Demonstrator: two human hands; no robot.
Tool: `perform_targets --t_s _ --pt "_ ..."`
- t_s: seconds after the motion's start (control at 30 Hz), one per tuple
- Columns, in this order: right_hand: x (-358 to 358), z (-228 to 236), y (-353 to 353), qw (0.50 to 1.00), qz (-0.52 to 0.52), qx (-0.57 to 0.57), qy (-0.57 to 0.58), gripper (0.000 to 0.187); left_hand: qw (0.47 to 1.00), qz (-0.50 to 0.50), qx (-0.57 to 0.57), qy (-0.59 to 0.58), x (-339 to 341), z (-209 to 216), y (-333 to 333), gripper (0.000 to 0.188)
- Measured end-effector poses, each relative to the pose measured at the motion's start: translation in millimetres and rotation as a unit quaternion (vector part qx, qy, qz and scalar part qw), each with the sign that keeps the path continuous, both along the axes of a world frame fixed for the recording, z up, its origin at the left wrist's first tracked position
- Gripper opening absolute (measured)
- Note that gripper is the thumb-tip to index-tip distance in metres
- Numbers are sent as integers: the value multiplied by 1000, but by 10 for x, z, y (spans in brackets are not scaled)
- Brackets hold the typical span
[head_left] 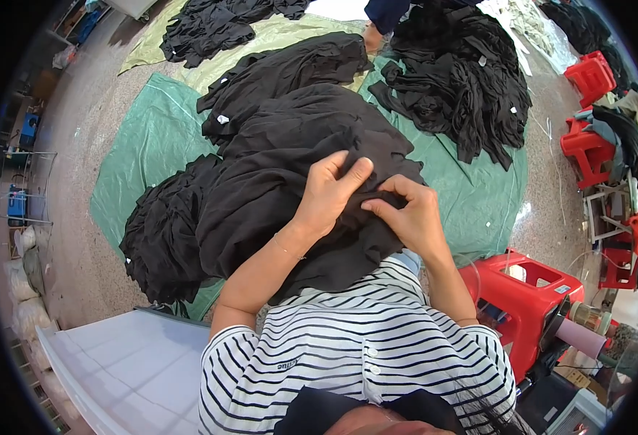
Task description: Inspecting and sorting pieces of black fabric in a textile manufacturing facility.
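A dark, soft garment [282, 170] lies heaped over my lap in wide folds. My left hand [326, 190] grips a fold of it, with the thumb raised along the top and the fingers partly buried in the cloth. Close by on the right, my right hand [409, 210] pinches another bit of the same cloth between thumb and fingertips. The two hands are a short way apart. Exactly what part of the garment is between the fingers cannot be made out.
Black cloth heaps [170, 228] lie at the left, with another large pile [464, 80] at the far right on a green tarp [148, 130]. A person's foot [372, 38] shows at the back. Red stools [532, 283] stand on the right; a white panel [130, 362] is near left.
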State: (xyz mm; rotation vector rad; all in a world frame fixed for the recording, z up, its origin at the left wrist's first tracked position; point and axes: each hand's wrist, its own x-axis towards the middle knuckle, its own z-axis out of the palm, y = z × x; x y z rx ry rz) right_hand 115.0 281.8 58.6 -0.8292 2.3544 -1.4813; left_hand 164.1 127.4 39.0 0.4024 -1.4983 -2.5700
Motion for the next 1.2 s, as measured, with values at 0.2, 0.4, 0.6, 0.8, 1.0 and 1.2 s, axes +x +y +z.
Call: perform_targets --t_s 0.2,0.4,0.6,0.8,1.0,1.2 --pt "-69 67 6 997 -44 38 -53 22 998 -34 -33 37 64 89 -44 15" --pt "-183 -67 64 994 50 -52 -78 21 997 45 43 55 -5 33 -110 17" --pt "-164 -248 65 977 -25 -85 -196 16 990 132 22 52 -44 46 -46 11" --pt "-83 -259 22 916 -63 -291 -268 10 982 179 -40 41 -68 -25 -68 9" --pt "-1 -117 -49 915 -49 -343 -205 7 932 66 -355 -23 -66 -149 -58 31" --pt "-71 -31 -37 987 46 -82 132 19 996 -30 -79 -26 -12 -133 -162 9"
